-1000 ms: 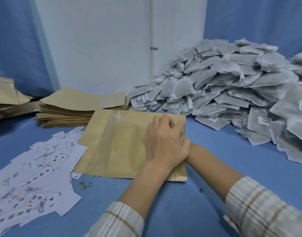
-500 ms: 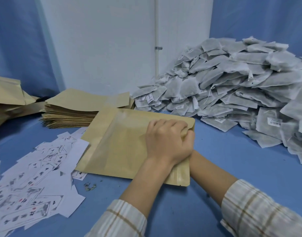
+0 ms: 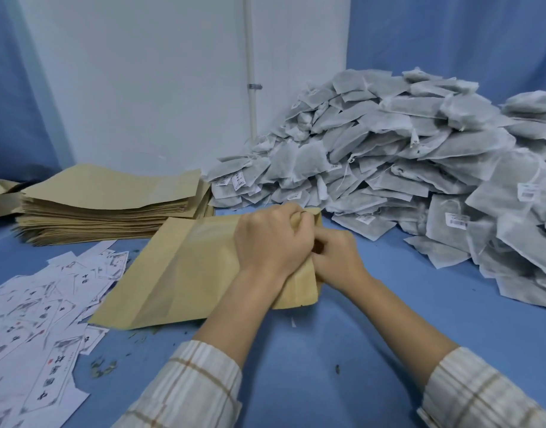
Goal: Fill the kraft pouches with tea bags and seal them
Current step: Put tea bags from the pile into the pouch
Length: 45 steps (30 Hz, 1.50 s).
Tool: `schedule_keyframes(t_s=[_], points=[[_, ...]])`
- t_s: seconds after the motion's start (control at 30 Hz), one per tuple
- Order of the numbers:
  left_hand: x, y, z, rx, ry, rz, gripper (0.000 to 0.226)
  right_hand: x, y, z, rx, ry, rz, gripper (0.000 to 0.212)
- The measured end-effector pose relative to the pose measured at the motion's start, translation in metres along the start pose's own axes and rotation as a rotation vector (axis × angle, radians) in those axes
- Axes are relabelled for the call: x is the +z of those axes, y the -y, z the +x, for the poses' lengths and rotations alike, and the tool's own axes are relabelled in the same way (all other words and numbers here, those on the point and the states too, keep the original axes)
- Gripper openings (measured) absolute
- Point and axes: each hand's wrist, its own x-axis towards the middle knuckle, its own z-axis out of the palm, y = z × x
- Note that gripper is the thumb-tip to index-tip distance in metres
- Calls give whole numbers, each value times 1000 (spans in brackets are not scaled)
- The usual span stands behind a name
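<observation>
Both hands pinch the pouch [image 3: 185, 273] at its right edge, the left hand [image 3: 270, 242] curled over the top and the right hand [image 3: 338, 257] beside it, likely to press the seal, with tea bags [image 3: 404, 149] beyond the right hand on the desk [image 3: 342, 335].

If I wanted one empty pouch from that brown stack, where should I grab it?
Probably pinch the top pouch of the stack at its near-right corner, coming in from the right with fingers flat. That edge overhangs the sheets below, so it should peel off alone.
</observation>
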Motion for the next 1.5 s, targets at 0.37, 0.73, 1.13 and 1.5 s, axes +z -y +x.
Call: schedule_keyframes(t_s=[0.37,0.73,1.13,1.5], points=[[67,8,23,-208,135,87,33,-45,-119,28,473,143,-754,46],[101,1,35,-246,126,15,34,-64,-125,34,406,-135,-604,20],[101,2,31,-233,70,-28,38,-81,-102,35,760,-54,900,13],[102,-37,18,-148,19,-185,45,-34,-48,46,384,222,246,19]])
